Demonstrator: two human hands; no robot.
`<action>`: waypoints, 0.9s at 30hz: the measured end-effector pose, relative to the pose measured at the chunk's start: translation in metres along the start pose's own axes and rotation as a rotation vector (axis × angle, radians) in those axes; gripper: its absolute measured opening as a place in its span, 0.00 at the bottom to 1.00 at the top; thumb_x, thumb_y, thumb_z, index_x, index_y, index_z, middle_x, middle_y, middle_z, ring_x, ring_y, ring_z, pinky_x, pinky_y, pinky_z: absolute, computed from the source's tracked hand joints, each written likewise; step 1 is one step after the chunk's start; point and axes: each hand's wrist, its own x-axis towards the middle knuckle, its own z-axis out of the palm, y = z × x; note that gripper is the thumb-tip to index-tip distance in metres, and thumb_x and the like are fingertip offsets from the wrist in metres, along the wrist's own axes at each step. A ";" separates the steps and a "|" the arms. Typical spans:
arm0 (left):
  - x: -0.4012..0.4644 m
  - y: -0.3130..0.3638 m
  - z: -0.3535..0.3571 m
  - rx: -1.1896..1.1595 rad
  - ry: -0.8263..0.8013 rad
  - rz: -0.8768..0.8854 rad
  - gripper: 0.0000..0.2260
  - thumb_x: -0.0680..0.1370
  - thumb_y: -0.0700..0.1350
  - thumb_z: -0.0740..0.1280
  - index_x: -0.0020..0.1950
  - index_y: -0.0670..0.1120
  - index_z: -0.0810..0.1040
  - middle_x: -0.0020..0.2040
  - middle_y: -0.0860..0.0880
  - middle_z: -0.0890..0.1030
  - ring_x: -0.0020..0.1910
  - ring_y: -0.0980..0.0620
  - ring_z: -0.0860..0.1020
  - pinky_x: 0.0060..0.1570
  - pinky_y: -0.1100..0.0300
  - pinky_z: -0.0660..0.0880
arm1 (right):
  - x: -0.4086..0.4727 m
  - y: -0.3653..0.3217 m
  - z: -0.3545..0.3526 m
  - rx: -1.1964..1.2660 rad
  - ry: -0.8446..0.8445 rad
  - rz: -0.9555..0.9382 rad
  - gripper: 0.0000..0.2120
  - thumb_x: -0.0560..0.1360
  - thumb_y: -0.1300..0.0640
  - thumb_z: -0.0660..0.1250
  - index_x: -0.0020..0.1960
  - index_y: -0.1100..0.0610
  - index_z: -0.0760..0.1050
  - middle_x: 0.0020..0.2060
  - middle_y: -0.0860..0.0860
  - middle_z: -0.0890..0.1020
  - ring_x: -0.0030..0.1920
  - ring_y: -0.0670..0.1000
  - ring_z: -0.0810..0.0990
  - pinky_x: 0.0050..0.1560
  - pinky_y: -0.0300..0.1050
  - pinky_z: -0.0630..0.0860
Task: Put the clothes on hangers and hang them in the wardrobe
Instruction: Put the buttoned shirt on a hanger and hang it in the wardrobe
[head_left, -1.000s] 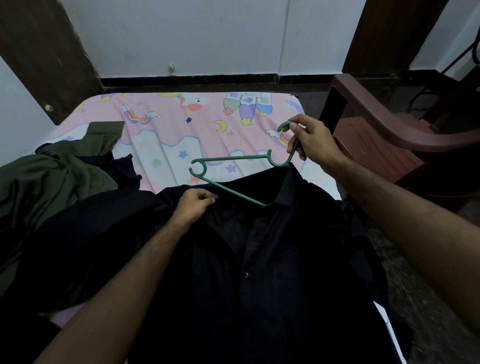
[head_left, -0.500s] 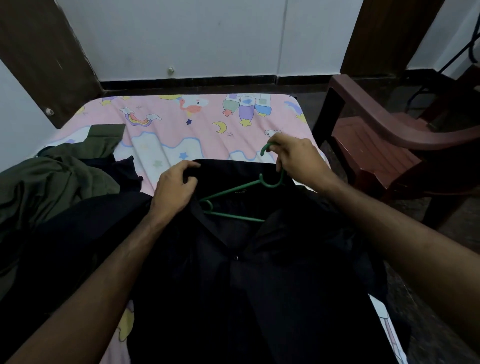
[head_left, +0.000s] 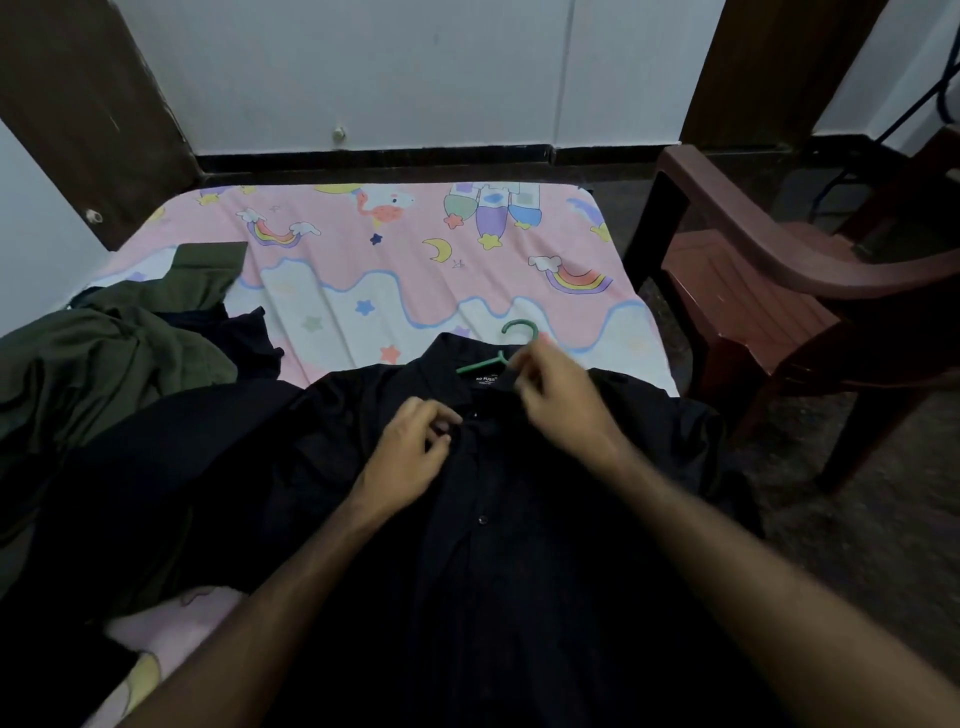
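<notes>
A black button-up shirt (head_left: 519, 545) lies front-up across the bed. A green plastic hanger (head_left: 511, 343) sits inside its neck; only the hook and a short piece of the arm show above the collar. My left hand (head_left: 410, 452) pinches the shirt's placket just below the collar. My right hand (head_left: 561, 400) grips the right side of the collar, next to the hanger's neck. It is blurred by motion. An olive green garment (head_left: 104, 358) is heaped at the left, with another dark garment (head_left: 244, 338) beside it.
The bed has a pink cartoon-print sheet (head_left: 395, 270). A brown plastic armchair (head_left: 779, 291) stands close to the bed's right side. A white wall with a dark skirting runs behind the bed. Dark floor lies at the right.
The hanger went from above the shirt down into its neck, so only the hook shows. My right hand left the hook for the collar. My left hand moved to the placket.
</notes>
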 end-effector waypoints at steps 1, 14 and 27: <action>-0.005 0.001 0.008 -0.017 -0.028 -0.005 0.13 0.74 0.31 0.68 0.54 0.45 0.81 0.48 0.50 0.76 0.42 0.58 0.77 0.49 0.73 0.70 | -0.019 -0.002 0.011 0.012 -0.049 0.002 0.08 0.75 0.65 0.66 0.51 0.54 0.78 0.42 0.44 0.79 0.43 0.46 0.78 0.48 0.43 0.75; -0.019 0.005 0.030 0.119 -0.077 -0.143 0.09 0.75 0.34 0.68 0.51 0.46 0.80 0.50 0.51 0.73 0.49 0.54 0.76 0.52 0.60 0.76 | -0.060 -0.026 0.075 -0.327 -0.036 0.401 0.18 0.76 0.52 0.70 0.60 0.61 0.71 0.57 0.57 0.79 0.55 0.56 0.81 0.47 0.45 0.74; 0.007 0.026 0.037 -0.102 -0.067 -0.590 0.05 0.73 0.48 0.75 0.37 0.53 0.83 0.38 0.56 0.84 0.43 0.56 0.82 0.47 0.60 0.77 | -0.066 -0.004 0.043 0.362 0.058 0.581 0.02 0.73 0.58 0.69 0.43 0.56 0.81 0.36 0.50 0.85 0.35 0.49 0.85 0.41 0.45 0.83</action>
